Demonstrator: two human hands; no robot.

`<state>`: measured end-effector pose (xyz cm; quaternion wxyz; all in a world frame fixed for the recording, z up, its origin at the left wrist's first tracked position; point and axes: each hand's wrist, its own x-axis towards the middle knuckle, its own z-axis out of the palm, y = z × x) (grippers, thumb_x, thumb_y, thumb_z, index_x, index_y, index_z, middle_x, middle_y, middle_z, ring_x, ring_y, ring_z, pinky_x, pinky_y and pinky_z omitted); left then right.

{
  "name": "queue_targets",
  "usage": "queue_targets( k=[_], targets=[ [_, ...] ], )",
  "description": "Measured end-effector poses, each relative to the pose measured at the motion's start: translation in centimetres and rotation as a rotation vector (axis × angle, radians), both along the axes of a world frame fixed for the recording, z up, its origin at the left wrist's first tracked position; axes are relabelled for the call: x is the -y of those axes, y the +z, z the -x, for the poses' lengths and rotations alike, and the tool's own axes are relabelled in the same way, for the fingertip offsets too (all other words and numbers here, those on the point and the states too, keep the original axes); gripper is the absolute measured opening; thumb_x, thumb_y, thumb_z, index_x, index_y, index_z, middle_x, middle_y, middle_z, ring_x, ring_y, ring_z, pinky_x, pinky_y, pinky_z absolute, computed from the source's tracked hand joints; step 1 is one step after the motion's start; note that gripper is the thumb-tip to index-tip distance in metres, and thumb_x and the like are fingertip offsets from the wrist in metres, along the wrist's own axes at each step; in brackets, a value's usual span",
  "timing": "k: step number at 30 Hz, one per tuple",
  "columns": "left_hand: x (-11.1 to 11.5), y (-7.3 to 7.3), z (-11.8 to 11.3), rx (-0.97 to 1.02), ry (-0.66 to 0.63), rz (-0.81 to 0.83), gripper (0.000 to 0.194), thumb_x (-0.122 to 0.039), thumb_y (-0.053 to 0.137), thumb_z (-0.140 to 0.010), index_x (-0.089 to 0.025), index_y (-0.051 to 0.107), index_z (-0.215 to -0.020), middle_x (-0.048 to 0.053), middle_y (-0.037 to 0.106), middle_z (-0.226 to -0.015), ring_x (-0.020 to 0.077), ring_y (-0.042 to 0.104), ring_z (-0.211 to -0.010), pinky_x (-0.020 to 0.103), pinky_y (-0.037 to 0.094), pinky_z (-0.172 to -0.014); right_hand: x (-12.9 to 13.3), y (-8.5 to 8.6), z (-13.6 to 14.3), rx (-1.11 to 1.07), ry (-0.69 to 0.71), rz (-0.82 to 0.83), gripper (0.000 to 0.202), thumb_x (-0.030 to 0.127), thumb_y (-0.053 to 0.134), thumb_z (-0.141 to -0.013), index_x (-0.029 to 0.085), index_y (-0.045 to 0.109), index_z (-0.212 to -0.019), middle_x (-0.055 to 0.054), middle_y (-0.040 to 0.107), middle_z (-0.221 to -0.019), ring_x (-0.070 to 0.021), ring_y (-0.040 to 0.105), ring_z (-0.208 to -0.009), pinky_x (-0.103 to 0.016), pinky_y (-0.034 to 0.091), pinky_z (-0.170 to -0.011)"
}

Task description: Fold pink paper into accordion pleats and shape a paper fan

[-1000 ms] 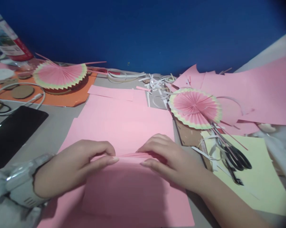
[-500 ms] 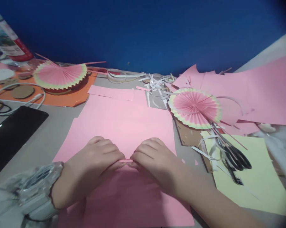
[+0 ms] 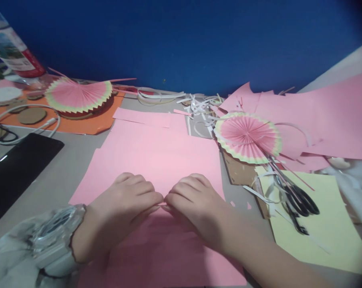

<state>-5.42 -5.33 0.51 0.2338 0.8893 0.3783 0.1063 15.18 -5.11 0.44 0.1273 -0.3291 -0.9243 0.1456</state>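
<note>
My left hand (image 3: 125, 208) and my right hand (image 3: 197, 208) meet at the middle of the table, thumbs and fingers pinched on a narrow edge of pink paper (image 3: 163, 204). Only a short bit of that edge shows between the fingertips; whether it is a separate strip or a fold in the sheet I cannot tell. Beneath and beyond the hands lie pink sheets (image 3: 157, 156), with more pink paper (image 3: 159, 256) in shadow on the near side. A narrow pink piece (image 3: 141, 117) rests across the far end.
At right, scissors (image 3: 301, 202) lie on a pale yellow sheet (image 3: 325, 240) beside a pleated paper fan (image 3: 247, 136). Another fan (image 3: 79, 96) sits on orange paper (image 3: 87, 126) at left. A phone (image 3: 21, 172), cable (image 3: 55, 128), bottle (image 3: 14, 52) and paper scraps (image 3: 199, 105) surround them.
My left hand has slid slightly right along the paper edge, narrowing the gap between my fingertips. My right hand stays nearly in place. The view has shifted a little.
</note>
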Motion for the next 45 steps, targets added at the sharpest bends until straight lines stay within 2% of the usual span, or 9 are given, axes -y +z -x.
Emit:
queue_targets(
  k=[4,11,14,19,24,29,34,40,45],
  targets=[
    [-0.1,-0.1,0.1,0.016,0.0,0.01,0.026,-0.025,0.037,-0.093,-0.02,0.06,-0.081,0.0,0.058,-0.076,0.0163,0.047,-0.076,0.033,0.031,-0.074,0.0,-0.1,-0.1,-0.001,0.014,-0.001,0.021,0.013,0.04,-0.09,0.018,0.06,-0.084,-0.005,0.061,-0.085,-0.0171,0.049,-0.083,-0.034,0.032,-0.081],
    [-0.6,-0.1,0.4,-0.047,-0.06,-0.086,0.03,-0.018,0.034,-0.091,-0.018,0.055,-0.07,0.0,0.056,-0.069,0.0157,0.046,-0.068,0.031,0.03,-0.066,-0.1,-0.1,-0.3,0.03,-0.034,0.004,0.019,0.016,0.044,-0.089,0.017,0.059,-0.078,-0.004,0.059,-0.077,-0.0168,0.049,-0.077,-0.033,0.03,-0.074],
    [-0.9,0.4,0.7,-0.05,-0.047,-0.049,0.032,-0.025,0.035,-0.093,-0.017,0.051,-0.066,0.0,0.054,-0.065,0.0155,0.045,-0.063,0.031,0.029,-0.064,-0.2,0.1,-0.6,0.029,-0.058,-0.001,0.024,0.02,0.042,-0.092,0.016,0.057,-0.074,-0.003,0.058,-0.071,-0.0152,0.048,-0.071,-0.032,0.03,-0.071],
    [-1.5,0.6,1.5,-0.085,-0.03,0.08,0.032,-0.031,0.035,-0.094,-0.017,0.051,-0.071,0.0,0.055,-0.068,0.0158,0.045,-0.066,0.031,0.03,-0.066,-0.5,0.5,-0.9,0.036,-0.095,0.003,0.031,0.027,0.04,-0.094,0.015,0.056,-0.07,-0.002,0.059,-0.065,-0.0142,0.05,-0.067,-0.03,0.033,-0.069],
    [-1.7,0.7,2.1,-0.079,-0.01,0.211,0.032,-0.035,0.035,-0.094,-0.018,0.051,-0.072,-0.001,0.055,-0.071,0.0146,0.046,-0.068,0.03,0.032,-0.068,-0.6,-0.1,-1.5,0.044,-0.083,-0.025,0.03,0.03,0.042,-0.093,0.016,0.059,-0.072,-0.002,0.061,-0.061,-0.0143,0.054,-0.064,-0.029,0.036,-0.068],
    [-2.0,1.0,2.5,-0.059,0.047,0.265,0.039,-0.04,0.036,-0.093,-0.017,0.043,-0.062,-0.002,0.049,-0.062,0.0128,0.042,-0.061,0.028,0.032,-0.063,-0.9,-0.5,-2.1,0.043,-0.053,-0.002,0.031,0.03,0.041,-0.094,0.016,0.061,-0.075,-0.002,0.061,-0.058,-0.0141,0.056,-0.06,-0.028,0.037,-0.065],
    [-2.3,1.5,3.0,-0.067,0.067,0.302,0.037,-0.039,0.035,-0.093,-0.017,0.047,-0.066,-0.001,0.05,-0.064,0.0139,0.045,-0.064,0.029,0.034,-0.064,-1.0,-0.5,-2.4,0.021,-0.088,0.054,0.031,0.032,0.042,-0.093,0.016,0.062,-0.076,-0.003,0.063,-0.063,-0.0151,0.057,-0.064,-0.027,0.038,-0.064],
    [-2.9,2.1,3.4,-0.056,0.179,0.34,0.033,-0.042,0.04,-0.09,-0.018,0.052,-0.07,-0.002,0.053,-0.067,0.013,0.049,-0.064,0.026,0.037,-0.062,-1.2,-0.5,-2.8,0.001,-0.158,0.078,0.031,0.034,0.042,-0.093,0.017,0.061,-0.075,-0.003,0.064,-0.066,-0.0158,0.058,-0.068,-0.027,0.039,-0.066],
    [-3.3,1.8,4.2,-0.024,0.22,0.35,0.025,-0.04,0.044,-0.089,-0.023,0.058,-0.079,-0.004,0.06,-0.079,0.0118,0.054,-0.075,0.022,0.04,-0.071,-1.6,-0.5,-3.2,0.004,-0.186,0.102,0.029,0.035,0.043,-0.092,0.016,0.058,-0.076,-0.003,0.062,-0.07,-0.016,0.055,-0.07,-0.029,0.039,-0.069]
  ],
)
